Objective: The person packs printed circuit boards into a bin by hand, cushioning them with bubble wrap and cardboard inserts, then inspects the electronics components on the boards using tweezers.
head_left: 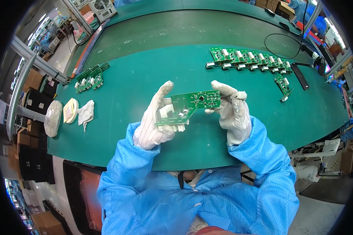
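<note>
Between my two white-gloved hands is a green circuit board (186, 105), raised above the table mat. Its wider left part, with a white block-shaped component, rests in my left hand (155, 121); the thumb stands up beside it and the fingers run underneath. My right hand (233, 111) is at the board's narrow right end, with the thumb raised and the fingers curled in by the edge. A small black chip and several tiny parts show on the board's face.
A row of similar circuit boards (249, 60) lies at the far right, with a single board (283, 87) nearer. More boards (91, 78) lie at the left. Below them are a white cloth (86, 113), a cream calculator-like device (70, 111) and a plastic-wrapped bundle (53, 118). A black bar (300, 76) lies far right.
</note>
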The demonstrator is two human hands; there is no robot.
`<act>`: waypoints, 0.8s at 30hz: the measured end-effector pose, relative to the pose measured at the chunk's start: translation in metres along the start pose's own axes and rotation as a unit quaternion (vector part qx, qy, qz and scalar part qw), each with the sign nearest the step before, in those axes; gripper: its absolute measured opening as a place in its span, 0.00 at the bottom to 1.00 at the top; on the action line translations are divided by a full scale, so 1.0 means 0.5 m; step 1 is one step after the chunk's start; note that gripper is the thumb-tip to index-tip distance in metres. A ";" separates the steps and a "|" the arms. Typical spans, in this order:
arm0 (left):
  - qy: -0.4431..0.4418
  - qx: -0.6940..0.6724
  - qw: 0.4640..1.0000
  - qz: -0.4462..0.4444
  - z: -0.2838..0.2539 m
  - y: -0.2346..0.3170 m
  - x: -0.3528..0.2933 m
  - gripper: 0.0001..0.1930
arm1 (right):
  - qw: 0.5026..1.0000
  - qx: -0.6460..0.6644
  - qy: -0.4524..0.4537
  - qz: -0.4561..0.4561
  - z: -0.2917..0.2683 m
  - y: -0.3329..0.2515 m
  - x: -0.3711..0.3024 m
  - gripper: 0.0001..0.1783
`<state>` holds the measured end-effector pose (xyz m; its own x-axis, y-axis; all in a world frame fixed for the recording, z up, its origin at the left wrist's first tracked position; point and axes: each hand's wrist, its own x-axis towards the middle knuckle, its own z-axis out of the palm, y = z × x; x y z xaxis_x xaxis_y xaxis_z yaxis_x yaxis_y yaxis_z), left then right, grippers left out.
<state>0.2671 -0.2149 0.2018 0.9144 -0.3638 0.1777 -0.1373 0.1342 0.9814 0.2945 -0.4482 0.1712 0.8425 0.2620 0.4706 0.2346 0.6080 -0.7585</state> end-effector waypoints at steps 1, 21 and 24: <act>0.000 -0.032 0.999 -0.006 -0.004 -0.005 0.000 0.57 | 1.000 0.000 0.000 0.000 0.003 -0.002 -0.001 0.27; 0.030 0.312 0.912 0.266 0.021 -0.044 -0.015 0.63 | 0.998 0.039 0.037 -0.040 -0.011 0.005 -0.003 0.28; 0.019 0.327 0.898 0.293 0.019 -0.041 -0.007 0.62 | 0.999 0.029 0.025 -0.033 -0.019 0.006 -0.003 0.29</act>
<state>0.2632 -0.2253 0.1820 0.6231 -0.3746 0.6867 -0.7820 -0.2819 0.5558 0.2983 -0.4539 0.1641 0.8497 0.1827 0.4947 0.2632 0.6659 -0.6980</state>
